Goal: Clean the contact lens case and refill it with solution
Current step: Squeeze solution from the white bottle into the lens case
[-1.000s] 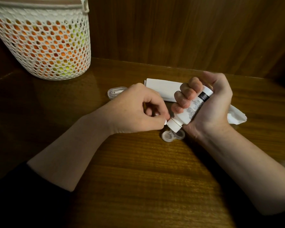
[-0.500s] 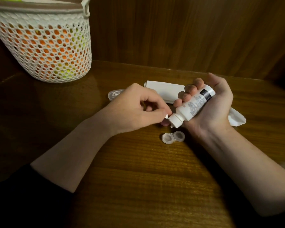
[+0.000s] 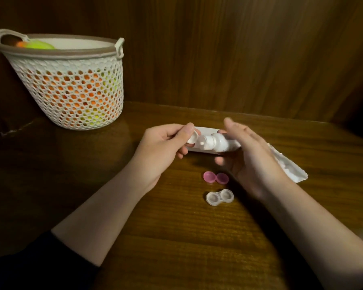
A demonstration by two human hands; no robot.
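**Cap off the bottle, both hands lifted from the case**

Since the earlier frame, both hands have risen off the case and drawn apart, the bottle has swung to lie sideways, and two pink caps that were hidden have come into view.

Nearest on the wooden counter (image 3: pixel 176 248) lies the clear contact lens case (image 3: pixel 219 197), uncapped, both round wells facing up, with no hand on it. Just beyond it, apart from the case, sit the two pink caps (image 3: pixel 215 177), side by side and touching each other.

Farther back, above the counter, the left hand (image 3: pixel 164 149) has its fingers curled, pinching a small white bottle cap (image 3: pixel 192 138) between thumb and fingertips. Just right of that cap is the white solution bottle (image 3: pixel 215 143), lying roughly level with its bare nozzle pointing left toward the cap. The right hand (image 3: pixel 245 155) holds the bottle's body: the fingers lie fairly straight over the top, blurred, and the thumb reaches in underneath.

Behind the hands a white packet (image 3: pixel 205 130) rests flat on the counter, and a crumpled white tissue (image 3: pixel 289 166) shows to the right past the right wrist.

Farthest, at the far left against the wood-panelled wall (image 3: pixel 239 59), stands a white mesh basket (image 3: pixel 76 91) with orange and yellow-green contents showing through its holes.
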